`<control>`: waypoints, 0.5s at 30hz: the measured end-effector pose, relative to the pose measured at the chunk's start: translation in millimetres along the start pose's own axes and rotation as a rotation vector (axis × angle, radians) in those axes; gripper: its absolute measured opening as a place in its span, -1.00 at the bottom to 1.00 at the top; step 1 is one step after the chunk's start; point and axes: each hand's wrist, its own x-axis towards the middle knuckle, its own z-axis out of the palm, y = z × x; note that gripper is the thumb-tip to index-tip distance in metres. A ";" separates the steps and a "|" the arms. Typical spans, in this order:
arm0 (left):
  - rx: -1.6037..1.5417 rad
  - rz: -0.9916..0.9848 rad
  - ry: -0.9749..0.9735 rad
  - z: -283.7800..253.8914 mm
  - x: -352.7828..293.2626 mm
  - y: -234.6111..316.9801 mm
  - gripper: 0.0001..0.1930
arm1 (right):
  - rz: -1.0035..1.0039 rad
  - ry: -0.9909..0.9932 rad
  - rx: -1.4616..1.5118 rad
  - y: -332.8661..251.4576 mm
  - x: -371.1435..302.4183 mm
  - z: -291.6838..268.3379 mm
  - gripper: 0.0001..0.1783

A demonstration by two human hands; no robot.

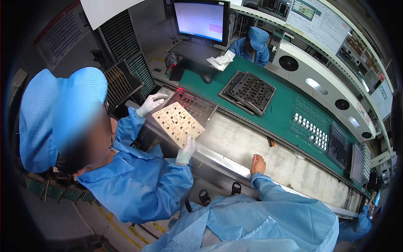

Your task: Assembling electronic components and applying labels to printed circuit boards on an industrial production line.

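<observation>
1. Blue sleeve (275, 187) leads to the bare right hand (258, 164), fingers bent; whether they grip anything, I cannot tell.
2. It is at the near edge of the pale metal bench (243, 145).
3. A co-worker's gloved hands (187, 151) hold a cream circuit panel (176, 122).

Your left hand is out of sight, and your right hand (258, 164) hides its own palm. Your blue gown (273, 216) runs off the lower edge. The cream panel (178, 125) covers part of the dark tray (211, 114) (the panel's dark parts are too small to identify). You cannot read the small text on the monitor (199, 21). At the far right, the dark rim cuts off another person (356, 228).
</observation>
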 end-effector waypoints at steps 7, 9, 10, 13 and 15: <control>-0.073 -0.169 -0.046 7.9 45.7 -61.6 -0.71 | -0.041 -0.048 0.016 -39.7 -20.1 -13.0 -0.66; -0.408 -0.297 -0.175 -1.2 61.6 -75.2 -0.69 | -0.037 -0.048 0.014 -44.3 -27.7 -18.5 -0.66; -0.574 -0.360 -0.242 -6.6 66.4 -81.6 -0.68 | -0.035 -0.050 0.014 -46.8 -31.5 -20.7 -0.66; -1.076 -0.537 -0.443 -25.0 81.0 -103.6 -0.61 | -0.032 -0.045 0.027 -53.8 -45.3 -26.1 -0.66; -1.411 -0.649 -0.590 -36.9 82.6 -114.7 -0.56 | -0.026 -0.045 0.025 -60.9 -54.5 -31.3 -0.66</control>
